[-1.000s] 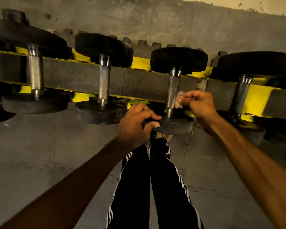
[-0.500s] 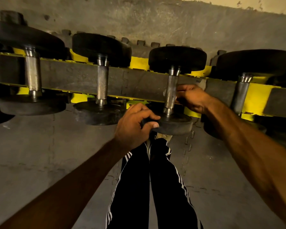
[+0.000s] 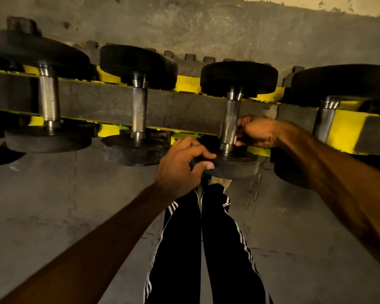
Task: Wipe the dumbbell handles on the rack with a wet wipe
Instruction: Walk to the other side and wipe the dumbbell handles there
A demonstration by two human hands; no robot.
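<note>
Behind the handle [image 3: 229, 121] the right hand [image 3: 259, 133] partly disappears.

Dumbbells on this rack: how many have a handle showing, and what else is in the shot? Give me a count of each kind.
Dumbbells with a handle showing: 4
Hands: 2, left hand gripping the third dumbbell's near plate, right hand curled at its handle
Trouser legs: 2
Rack: 1
Total: 9
</note>
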